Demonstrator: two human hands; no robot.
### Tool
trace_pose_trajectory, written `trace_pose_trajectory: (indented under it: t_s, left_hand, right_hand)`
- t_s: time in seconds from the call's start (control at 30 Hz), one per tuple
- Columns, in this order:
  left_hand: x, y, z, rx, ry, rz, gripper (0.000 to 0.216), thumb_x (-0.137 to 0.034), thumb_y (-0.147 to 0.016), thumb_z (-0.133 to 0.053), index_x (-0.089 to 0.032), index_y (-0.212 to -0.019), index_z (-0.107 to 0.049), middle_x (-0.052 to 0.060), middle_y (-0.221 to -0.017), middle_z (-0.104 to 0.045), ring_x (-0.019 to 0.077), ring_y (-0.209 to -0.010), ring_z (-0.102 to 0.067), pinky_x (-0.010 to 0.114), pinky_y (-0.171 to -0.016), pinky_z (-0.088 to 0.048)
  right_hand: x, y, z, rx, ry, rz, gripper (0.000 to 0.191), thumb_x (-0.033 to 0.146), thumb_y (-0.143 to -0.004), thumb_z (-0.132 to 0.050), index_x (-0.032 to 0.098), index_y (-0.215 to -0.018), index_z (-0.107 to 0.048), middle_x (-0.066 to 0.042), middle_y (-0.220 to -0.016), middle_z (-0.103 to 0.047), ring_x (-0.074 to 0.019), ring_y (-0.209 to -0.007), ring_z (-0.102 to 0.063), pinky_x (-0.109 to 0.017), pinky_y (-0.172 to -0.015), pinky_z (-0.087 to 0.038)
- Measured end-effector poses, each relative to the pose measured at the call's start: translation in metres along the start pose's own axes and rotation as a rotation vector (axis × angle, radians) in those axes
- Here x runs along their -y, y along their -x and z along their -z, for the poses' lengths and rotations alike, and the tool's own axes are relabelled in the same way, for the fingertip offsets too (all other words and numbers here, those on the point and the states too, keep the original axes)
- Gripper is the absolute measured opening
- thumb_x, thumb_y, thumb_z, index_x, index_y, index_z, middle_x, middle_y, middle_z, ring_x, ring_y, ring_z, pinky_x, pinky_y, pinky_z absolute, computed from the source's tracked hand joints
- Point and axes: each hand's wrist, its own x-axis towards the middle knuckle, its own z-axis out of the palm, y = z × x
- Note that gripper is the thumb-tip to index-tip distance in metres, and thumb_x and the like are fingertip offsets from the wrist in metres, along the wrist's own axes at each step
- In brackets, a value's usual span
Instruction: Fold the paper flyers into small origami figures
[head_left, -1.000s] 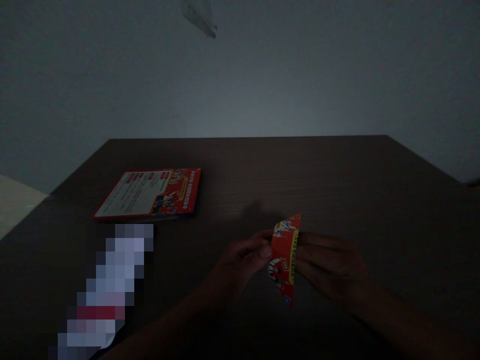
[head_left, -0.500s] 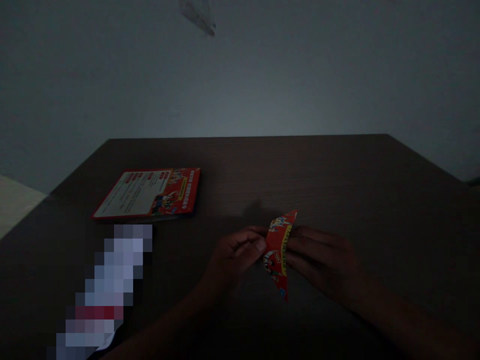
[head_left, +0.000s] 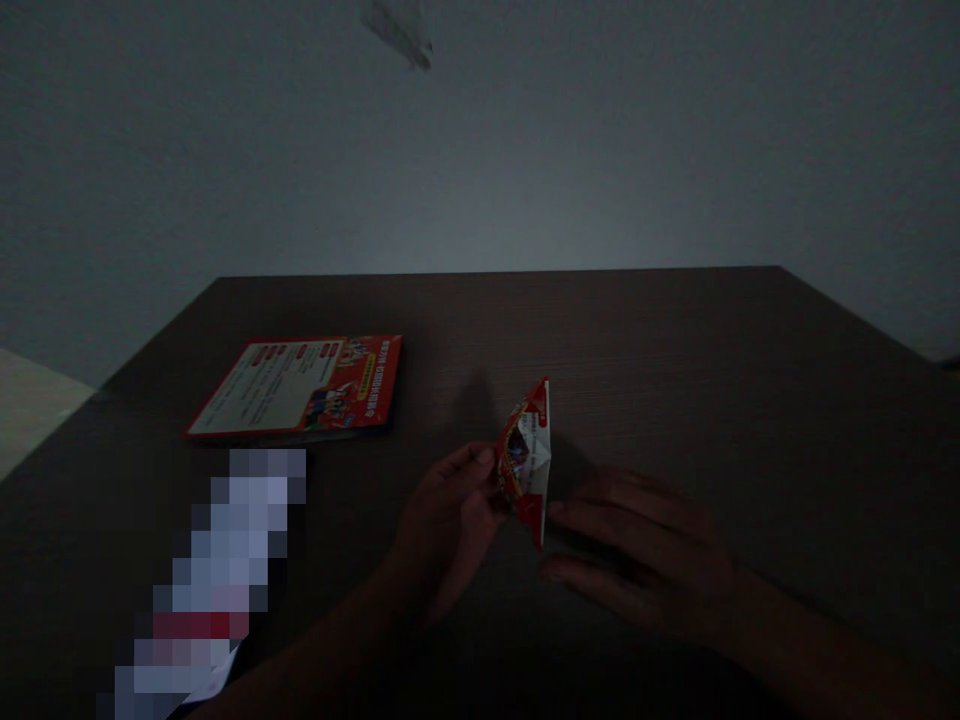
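Observation:
A small red printed packet point(head_left: 531, 458) stands on edge above the table, bowed, with a white panel turned partly toward me. My left hand point(head_left: 457, 510) pinches it at its left side, the thumb up against the red face. To the right, my right hand point(head_left: 637, 545) has its fingers stretched and apart. Its fingertips are close to the packet's right edge; whether they touch it I cannot tell. The dim light leaves both hands in shadow, and the print on the packet is too small to read.
A red and white printed booklet or flat pack point(head_left: 296, 388) lies on the dark wooden table point(head_left: 600, 330) at the left. Nearer me is a long pixelated object point(head_left: 225, 560). Behind the table rises a grey wall point(head_left: 570, 140) with a dark scuff mark.
The packet has moved left and up and turned, so its white side now shows. My right hand has come away from behind it and spread its fingers; my left hand still pinches it.

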Motion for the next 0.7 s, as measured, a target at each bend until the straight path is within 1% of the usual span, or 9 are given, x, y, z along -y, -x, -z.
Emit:
trace_pose_trajectory:
  t_s: [0.07, 0.13, 0.27, 0.4, 0.53, 0.63, 0.7]
  left_hand:
    - [0.001, 0.0, 0.0, -0.013, -0.005, -0.011, 0.009, -0.021, -0.08, -0.061, -0.014, -0.077, -0.06, 0.004, -0.077, -0.061, 0.0152, -0.071, -0.057, 0.029, -0.068, -0.044]
    - [0.001, 0.0, 0.0, -0.03, -0.006, -0.024, 0.005, -0.018, -0.081, -0.06, -0.013, -0.08, -0.061, 0.004, -0.079, -0.061, 0.0148, -0.072, -0.057, 0.028, -0.067, -0.045]
    - [0.004, -0.001, 0.001, -0.053, -0.013, -0.066, 0.007, -0.016, -0.08, -0.061, -0.014, -0.086, -0.063, 0.005, -0.087, -0.065, 0.0164, -0.082, -0.06, 0.03, -0.075, -0.047]
    - [0.005, -0.002, 0.001, -0.071, -0.083, -0.108, 0.017, -0.018, -0.079, -0.062, -0.014, -0.095, -0.064, 0.008, -0.096, -0.068, 0.0199, -0.09, -0.063, 0.035, -0.084, -0.047]
    - [0.005, 0.0, 0.005, -0.097, -0.253, -0.174, 0.024, -0.022, -0.082, -0.059, -0.014, -0.105, -0.064, 0.01, -0.106, -0.067, 0.0235, -0.099, -0.061, 0.038, -0.089, -0.045]
    - [0.003, 0.002, 0.007, -0.118, -0.408, -0.262, 0.027, -0.023, -0.085, -0.056, -0.017, -0.11, -0.063, 0.008, -0.112, -0.065, 0.0234, -0.104, -0.059, 0.038, -0.094, -0.042]
    - [0.001, 0.005, 0.007, -0.142, -0.468, -0.295, 0.029, -0.022, -0.086, -0.054, -0.019, -0.114, -0.061, 0.006, -0.115, -0.064, 0.0226, -0.107, -0.058, 0.037, -0.097, -0.04]
  right_hand:
    - [0.001, 0.0, -0.002, 0.009, 0.042, 0.017, 0.026, 0.019, -0.075, -0.072, 0.01, -0.097, -0.063, -0.009, -0.078, -0.07, -0.0154, -0.069, -0.064, -0.028, -0.064, -0.055]
    - [0.002, -0.001, -0.004, 0.013, 0.088, 0.05, 0.021, 0.017, -0.076, -0.07, 0.01, -0.095, -0.064, -0.009, -0.081, -0.071, -0.0154, -0.072, -0.065, -0.028, -0.067, -0.056]
    - [0.002, -0.003, -0.007, -0.019, 0.179, 0.121, 0.012, 0.011, -0.077, -0.067, 0.011, -0.089, -0.066, -0.008, -0.078, -0.072, -0.015, -0.069, -0.067, -0.028, -0.068, -0.056]
    - [-0.003, -0.003, -0.01, -0.025, 0.284, 0.176, 0.011, 0.009, -0.078, -0.065, 0.011, -0.089, -0.066, -0.007, -0.078, -0.073, -0.0153, -0.068, -0.068, -0.03, -0.069, -0.057]
    - [-0.013, -0.005, -0.012, -0.008, 0.344, 0.22, 0.012, 0.01, -0.079, -0.065, 0.011, -0.091, -0.064, -0.008, -0.08, -0.073, -0.0164, -0.069, -0.068, -0.031, -0.067, -0.057]
    - [-0.018, -0.014, -0.016, 0.005, 0.384, 0.252, 0.008, 0.01, -0.081, -0.063, 0.011, -0.088, -0.064, -0.007, -0.077, -0.073, -0.015, -0.064, -0.066, -0.029, -0.063, -0.056]
    - [-0.02, -0.022, -0.021, 0.012, 0.401, 0.266, 0.006, 0.011, -0.082, -0.063, 0.01, -0.087, -0.064, -0.007, -0.076, -0.072, -0.0154, -0.064, -0.066, -0.03, -0.064, -0.055]
